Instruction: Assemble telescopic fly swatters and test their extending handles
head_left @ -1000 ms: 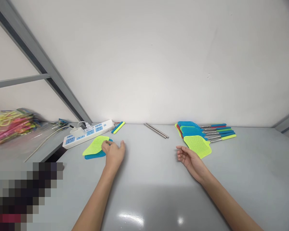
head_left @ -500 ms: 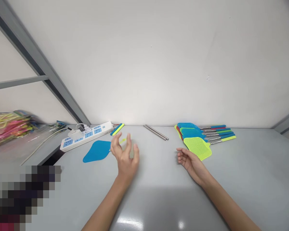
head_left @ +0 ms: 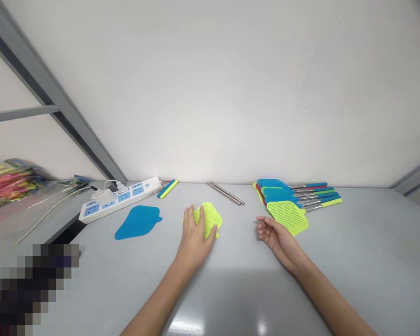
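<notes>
My left hand [head_left: 193, 233] lies over a yellow-green perforated fly swatter head [head_left: 212, 218], its fingers across the mesh and its thumb by the narrow neck. Part of that head is hidden under the fingers. To the left, a blue fly swatter head [head_left: 138, 222] rests flat on the table. My right hand [head_left: 275, 238] rests on its side with fingers loosely curled in, and I see nothing in them. Just beyond it is a pile of fly swatters with metal shafts, a yellow-green one [head_left: 287, 217] nearest.
Two metal rods [head_left: 226, 193] lie near the wall. A blue and a yellow-green handle grip [head_left: 169, 189] lie beside a white power strip [head_left: 121, 200] with plugs and cables. Bagged colourful items [head_left: 12, 186] sit at far left on the grey table [head_left: 238, 289].
My left hand has moved right and down onto the table, bringing the yellow-green head away from beside the blue one. My right hand has stayed in place.
</notes>
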Motion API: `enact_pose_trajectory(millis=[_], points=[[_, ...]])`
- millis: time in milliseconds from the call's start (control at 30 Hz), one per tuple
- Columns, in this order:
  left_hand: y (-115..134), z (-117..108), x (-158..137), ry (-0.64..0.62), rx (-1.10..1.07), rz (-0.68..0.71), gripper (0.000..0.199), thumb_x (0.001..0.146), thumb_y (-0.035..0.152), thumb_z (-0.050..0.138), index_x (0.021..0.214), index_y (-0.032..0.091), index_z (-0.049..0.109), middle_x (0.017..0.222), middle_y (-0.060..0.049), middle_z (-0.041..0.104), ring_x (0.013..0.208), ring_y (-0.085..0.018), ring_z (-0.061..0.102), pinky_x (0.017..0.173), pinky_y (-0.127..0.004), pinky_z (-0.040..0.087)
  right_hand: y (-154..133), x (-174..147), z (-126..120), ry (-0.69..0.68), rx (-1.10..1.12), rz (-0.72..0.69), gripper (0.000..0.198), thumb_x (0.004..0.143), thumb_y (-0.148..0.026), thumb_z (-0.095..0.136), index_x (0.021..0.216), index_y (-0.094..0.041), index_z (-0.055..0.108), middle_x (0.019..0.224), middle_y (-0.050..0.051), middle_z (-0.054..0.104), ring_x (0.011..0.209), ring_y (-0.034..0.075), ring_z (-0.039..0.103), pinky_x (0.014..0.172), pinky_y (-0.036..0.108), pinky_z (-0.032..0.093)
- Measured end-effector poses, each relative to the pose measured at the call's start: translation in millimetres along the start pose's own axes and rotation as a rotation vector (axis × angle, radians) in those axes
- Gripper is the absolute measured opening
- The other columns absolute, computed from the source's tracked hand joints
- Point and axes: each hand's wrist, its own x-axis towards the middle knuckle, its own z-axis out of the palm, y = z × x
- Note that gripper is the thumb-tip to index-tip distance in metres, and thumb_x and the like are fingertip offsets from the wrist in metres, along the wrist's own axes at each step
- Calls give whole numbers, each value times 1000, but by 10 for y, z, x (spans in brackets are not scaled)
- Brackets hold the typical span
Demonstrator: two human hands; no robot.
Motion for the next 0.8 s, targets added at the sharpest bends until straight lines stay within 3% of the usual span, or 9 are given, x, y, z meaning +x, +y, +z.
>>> enact_pose_trajectory(millis=[100, 233, 433, 567, 667, 800], points=[[-204, 15, 87, -59, 80, -82, 66, 77, 49, 36, 130, 11, 22, 132, -19, 24, 124, -32, 13, 96, -51, 16, -1, 8, -2, 1, -3, -3, 18, 74, -29, 51, 80, -16, 62, 68, 3, 55, 62, 12, 50, 59, 25, 42], [-267, -40, 151, -128, 97, -47, 67, 77, 51, 34, 131, 14, 18, 125, -15, 38, 120, -29, 24, 96, -52, 10, 10, 25, 11, -10, -44, -6, 18, 73, -30, 52, 81, -16, 61, 68, 3, 57, 61, 12, 51, 59, 25, 43], [-163, -72, 139, -174, 6, 9, 56, 80, 41, 34, 129, 13, 27, 124, -13, 39, 117, -24, 30, 94, -38, 27, -9, 82, 119, -53, -242, 11, 22, 73, -31, 51, 89, -16, 55, 68, 4, 60, 57, 12, 56, 53, 23, 44], [-143, -74, 127, -164, 1, 11, 55, 80, 41, 35, 127, 14, 30, 122, -13, 42, 115, -24, 32, 93, -37, 27, -80, 226, 188, -127, -426, 144, 37, 74, -34, 49, 108, -22, 44, 74, 6, 64, 43, 12, 55, 33, 19, 36], [-133, -73, 111, -160, 22, 13, 55, 79, 44, 35, 127, 16, 31, 119, -12, 44, 113, -24, 34, 92, -38, 27, -122, 362, 232, -222, -434, 188, 45, 74, -36, 48, 116, -25, 37, 78, 6, 66, 40, 11, 55, 32, 18, 37], [-120, -12, 74, -150, 49, 4, 68, 76, 53, 35, 131, 17, 20, 123, -13, 38, 117, -26, 29, 93, -41, 23, -112, 522, 289, -260, -476, 244, 54, 73, -39, 50, 121, -27, 30, 78, 8, 67, 36, 12, 53, 30, 19, 37]])
